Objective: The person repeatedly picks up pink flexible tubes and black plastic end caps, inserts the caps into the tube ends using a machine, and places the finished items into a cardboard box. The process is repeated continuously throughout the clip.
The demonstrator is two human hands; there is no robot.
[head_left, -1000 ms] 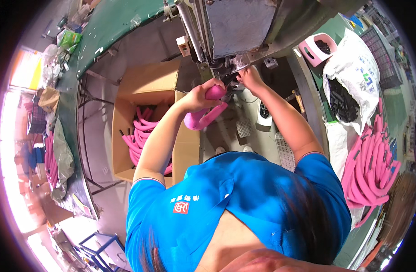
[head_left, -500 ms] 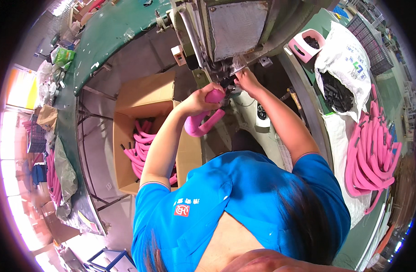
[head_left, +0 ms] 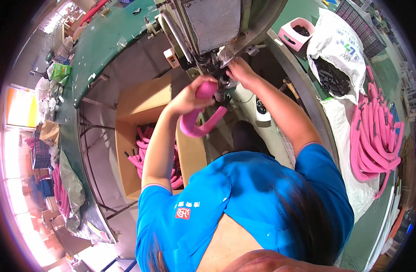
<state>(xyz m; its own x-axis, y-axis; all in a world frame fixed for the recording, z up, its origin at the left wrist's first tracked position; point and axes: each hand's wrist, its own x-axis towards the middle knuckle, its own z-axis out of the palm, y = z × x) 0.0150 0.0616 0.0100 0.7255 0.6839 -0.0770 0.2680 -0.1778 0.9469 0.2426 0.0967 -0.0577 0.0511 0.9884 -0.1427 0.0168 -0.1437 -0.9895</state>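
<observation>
Where the left hand [head_left: 186, 99] is: wrapped round the upper part of a bent pink foam tube [head_left: 196, 131], fingers closed on it.
Pink foam tube: just below the metal machine [head_left: 213, 25], curving like a hook, its free end turned up toward the right.
Right hand [head_left: 241, 73]: up at the machine's lower parts, fingers bent; whether they grip anything, I cannot tell.
Cardboard box [head_left: 193, 152]: open, partly behind the left forearm, loose pink tubes [head_left: 143, 146] inside.
Green counter [head_left: 361, 226]: along the right, bearing a pink container [head_left: 291, 40], a white sack [head_left: 338, 36] showing black pieces [head_left: 331, 79], and heaped pink tubes [head_left: 373, 140].
</observation>
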